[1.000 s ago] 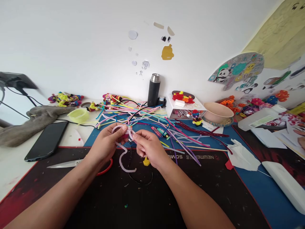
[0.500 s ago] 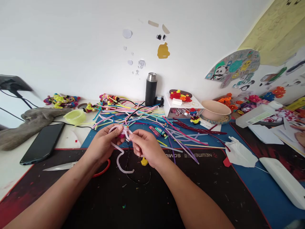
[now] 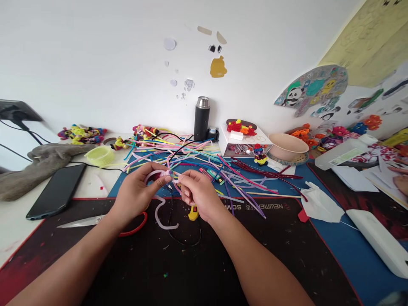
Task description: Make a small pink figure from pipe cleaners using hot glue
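Note:
My left hand [image 3: 136,187] pinches a small pink-and-lilac pipe cleaner piece [image 3: 167,173] between thumb and fingers. Small coloured spots show on it, but its exact shape is too small to tell. From it a lilac pipe cleaner [image 3: 158,219] curls down over the black mat. On the other side, my right hand [image 3: 200,192] is closed, thumb and forefinger pinching a lilac pipe cleaner end at the piece; the fingertips partly hide it. Red-handled scissors [image 3: 83,222] lie under my left forearm. A yellow utility knife [image 3: 193,213] rests beneath my right hand.
Behind my hands spreads a pile of loose pipe cleaners [image 3: 204,153]. A black thermos [image 3: 202,121], a white box [image 3: 242,144] and a pink bowl [image 3: 288,146] stand along the wall. A phone [image 3: 56,191] lies left. Another person's hand [image 3: 400,180] shows at far right.
My left hand has tipped the piece so its coloured spots face me more, thumb now lower. The right fingers have shifted slightly right along it.

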A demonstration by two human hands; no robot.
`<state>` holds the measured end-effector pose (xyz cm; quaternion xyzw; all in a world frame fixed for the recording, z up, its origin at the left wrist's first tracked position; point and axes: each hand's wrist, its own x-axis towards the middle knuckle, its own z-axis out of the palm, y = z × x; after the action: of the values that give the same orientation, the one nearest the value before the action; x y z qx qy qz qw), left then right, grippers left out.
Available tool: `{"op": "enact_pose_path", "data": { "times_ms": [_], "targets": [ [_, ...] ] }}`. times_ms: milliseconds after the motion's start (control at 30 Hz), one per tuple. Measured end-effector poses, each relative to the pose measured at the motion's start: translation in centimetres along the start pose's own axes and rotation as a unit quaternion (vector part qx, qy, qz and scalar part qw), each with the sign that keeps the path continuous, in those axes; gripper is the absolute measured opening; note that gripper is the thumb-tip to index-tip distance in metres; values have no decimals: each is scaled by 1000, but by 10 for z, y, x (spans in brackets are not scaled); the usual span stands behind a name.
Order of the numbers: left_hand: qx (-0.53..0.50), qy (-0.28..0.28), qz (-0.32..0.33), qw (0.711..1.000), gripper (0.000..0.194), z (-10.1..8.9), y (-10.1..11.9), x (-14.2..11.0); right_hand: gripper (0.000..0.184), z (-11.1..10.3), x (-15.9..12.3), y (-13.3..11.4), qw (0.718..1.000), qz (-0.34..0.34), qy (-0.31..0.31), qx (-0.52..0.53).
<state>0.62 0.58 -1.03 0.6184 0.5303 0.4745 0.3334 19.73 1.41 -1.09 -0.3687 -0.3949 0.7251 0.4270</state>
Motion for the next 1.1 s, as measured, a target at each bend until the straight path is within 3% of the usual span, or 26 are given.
{"op": "enact_pose_path", "data": {
  "times_ms": [233, 367, 633, 867, 1100],
  "targets": [
    [188, -14, 103, 977, 23, 0, 12, 0, 19, -1, 1, 8, 984, -84, 28, -157],
    [203, -22, 117, 972, 20, 0, 10, 1, 16, -1, -1, 11, 950, -147, 44, -271],
    [229, -29, 134, 964, 18, 3, 3, 1, 16, -2, -2, 12, 916, -177, 34, -359],
    [195, -22, 87, 977, 15, 2, 1, 2, 15, 0, -6, 13, 867, -221, 28, -445],
    [31, 34, -44, 998, 34, 0, 5, 7, 25, 0, -9, 13, 865, -229, 5, -445]
  ]
}}
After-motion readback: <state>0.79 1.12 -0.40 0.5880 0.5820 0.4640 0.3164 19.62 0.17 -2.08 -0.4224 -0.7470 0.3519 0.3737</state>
